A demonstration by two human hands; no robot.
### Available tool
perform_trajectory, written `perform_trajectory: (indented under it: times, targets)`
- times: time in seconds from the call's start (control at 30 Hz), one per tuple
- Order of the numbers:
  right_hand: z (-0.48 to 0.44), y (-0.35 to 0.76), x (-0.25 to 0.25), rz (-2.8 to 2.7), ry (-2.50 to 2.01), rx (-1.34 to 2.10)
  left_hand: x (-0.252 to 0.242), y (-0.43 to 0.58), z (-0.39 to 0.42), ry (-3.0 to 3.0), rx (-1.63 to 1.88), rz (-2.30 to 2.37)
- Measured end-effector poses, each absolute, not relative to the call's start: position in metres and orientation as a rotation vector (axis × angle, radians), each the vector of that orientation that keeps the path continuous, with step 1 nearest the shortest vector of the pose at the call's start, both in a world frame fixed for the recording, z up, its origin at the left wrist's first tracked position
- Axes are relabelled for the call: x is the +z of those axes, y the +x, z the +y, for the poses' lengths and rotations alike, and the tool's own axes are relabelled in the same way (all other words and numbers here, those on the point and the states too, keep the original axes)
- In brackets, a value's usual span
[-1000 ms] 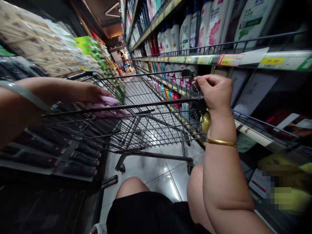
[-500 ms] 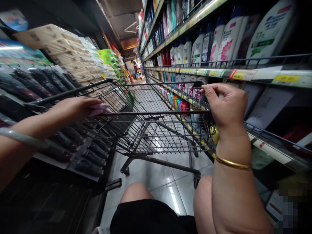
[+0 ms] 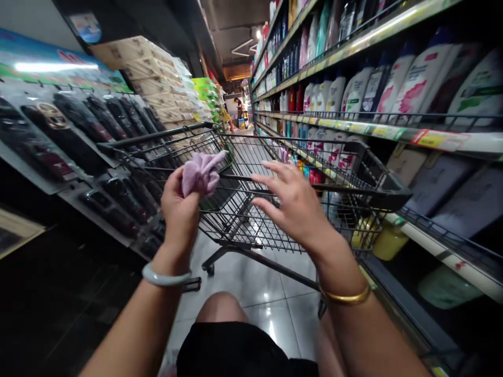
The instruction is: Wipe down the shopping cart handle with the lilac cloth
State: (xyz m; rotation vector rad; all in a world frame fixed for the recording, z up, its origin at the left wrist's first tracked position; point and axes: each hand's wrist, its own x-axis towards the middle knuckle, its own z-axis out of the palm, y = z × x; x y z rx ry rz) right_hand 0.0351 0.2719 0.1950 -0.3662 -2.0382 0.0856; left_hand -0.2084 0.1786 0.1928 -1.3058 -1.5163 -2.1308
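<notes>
A crumpled lilac cloth [image 3: 199, 175] is pinched in my left hand [image 3: 179, 209], held up over the near left part of the cart. My right hand [image 3: 293, 204] hovers above the basket with its fingers spread and nothing in them, a short way right of the cloth. Beneath both hands stands a dark wire shopping cart [image 3: 271, 238], whose wire basket shows the floor through it. The cart's right corner [image 3: 391, 196] is free of my hand. Part of the near rail is hidden behind my hands.
Shampoo bottles [image 3: 420, 78] line the shelves [image 3: 440, 140] close on the right. Packaged dark goods [image 3: 113, 118] hang on a rack at left, with stacked cartons [image 3: 157, 78] beyond. A person [image 3: 238, 107] stands far down the tiled aisle [image 3: 265, 309].
My left hand has left the cart's rail and lifted the cloth toward the middle. My right hand has let go of the cart's right side, moved left and opened.
</notes>
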Motion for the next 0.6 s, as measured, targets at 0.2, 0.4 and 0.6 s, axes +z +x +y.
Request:
perform_trajectory:
  times: [0.2,0.4,0.6]
  targets:
    - [0.249,-0.01,0.179,-2.186,-0.272,0.021,0.18,-0.143,0.18,-1.4,-2.888,-1.504]
    - [0.248,-0.034,0.17,-1.971,-0.104,0.095,0.158,-0.174,0.173,-1.56,-2.634,-1.491]
    - [0.239,-0.093,0.182,-1.839,-0.171,-0.097,0.109,-0.243,0.182,-1.088,-1.775,-1.815]
